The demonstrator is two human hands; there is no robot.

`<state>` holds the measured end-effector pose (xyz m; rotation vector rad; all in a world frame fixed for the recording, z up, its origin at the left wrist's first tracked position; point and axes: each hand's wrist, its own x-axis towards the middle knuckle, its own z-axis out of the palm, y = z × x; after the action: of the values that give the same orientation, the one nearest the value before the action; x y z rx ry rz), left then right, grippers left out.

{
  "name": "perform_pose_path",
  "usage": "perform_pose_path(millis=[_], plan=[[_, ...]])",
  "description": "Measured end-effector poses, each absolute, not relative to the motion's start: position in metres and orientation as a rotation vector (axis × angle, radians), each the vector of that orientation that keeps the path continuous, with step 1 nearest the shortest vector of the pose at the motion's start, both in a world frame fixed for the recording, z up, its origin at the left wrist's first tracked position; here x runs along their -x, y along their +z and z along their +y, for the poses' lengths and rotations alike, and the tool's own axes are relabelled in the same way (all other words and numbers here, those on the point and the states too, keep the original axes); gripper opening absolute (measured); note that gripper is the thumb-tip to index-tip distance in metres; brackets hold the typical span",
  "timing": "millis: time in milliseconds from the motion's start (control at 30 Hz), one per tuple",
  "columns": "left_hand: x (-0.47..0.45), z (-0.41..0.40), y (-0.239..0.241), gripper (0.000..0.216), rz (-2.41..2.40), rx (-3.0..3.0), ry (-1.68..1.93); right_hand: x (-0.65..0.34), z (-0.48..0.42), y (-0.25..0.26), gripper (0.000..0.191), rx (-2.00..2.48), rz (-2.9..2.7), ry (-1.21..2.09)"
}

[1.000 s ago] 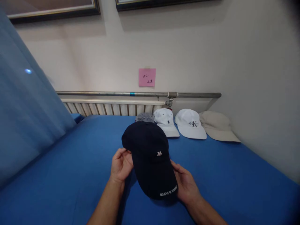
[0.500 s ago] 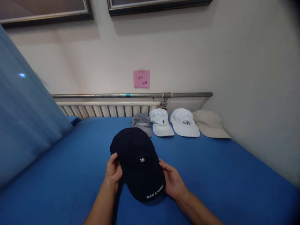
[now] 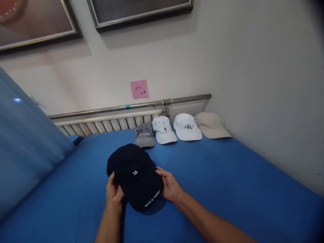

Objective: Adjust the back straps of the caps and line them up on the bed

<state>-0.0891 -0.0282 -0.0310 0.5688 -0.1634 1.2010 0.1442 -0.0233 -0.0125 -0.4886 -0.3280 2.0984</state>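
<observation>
A black baseball cap (image 3: 134, 160) with a small white logo and white lettering along its brim is held above the blue sheet (image 3: 202, 189), brim toward me and tilted to the right. My left hand (image 3: 113, 192) grips its left side, thumb on top and the other fingers hidden underneath. On the right edge, near where brim meets crown, my right hand (image 3: 169, 184) is closed on it. Just behind it sits a grey cap (image 3: 144, 135), beside a white cap with a small dark emblem (image 3: 164, 131).
Farther right in the row are a white cap with dark letters (image 3: 187, 127) and a beige cap (image 3: 212, 125) by the wall. Behind run a metal pipe (image 3: 106, 112) and a radiator (image 3: 111, 125). A blue curtain (image 3: 27, 145) hangs at left; a pink note (image 3: 139, 88) is on the wall.
The view has tilted and shifted, so everything sits farther left in it. Both hands still hold the black cap, which now shows a visible gap from the grey cap's brim.
</observation>
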Motion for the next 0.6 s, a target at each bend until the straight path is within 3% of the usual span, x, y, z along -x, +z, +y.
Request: perform_pose_path(millis=[600], plan=[[0.069, -0.069, -0.049, 0.039, 0.32, -0.346, 1.386, -0.171, -0.039, 0.002, 0.02, 0.407, -0.571, 2.119]])
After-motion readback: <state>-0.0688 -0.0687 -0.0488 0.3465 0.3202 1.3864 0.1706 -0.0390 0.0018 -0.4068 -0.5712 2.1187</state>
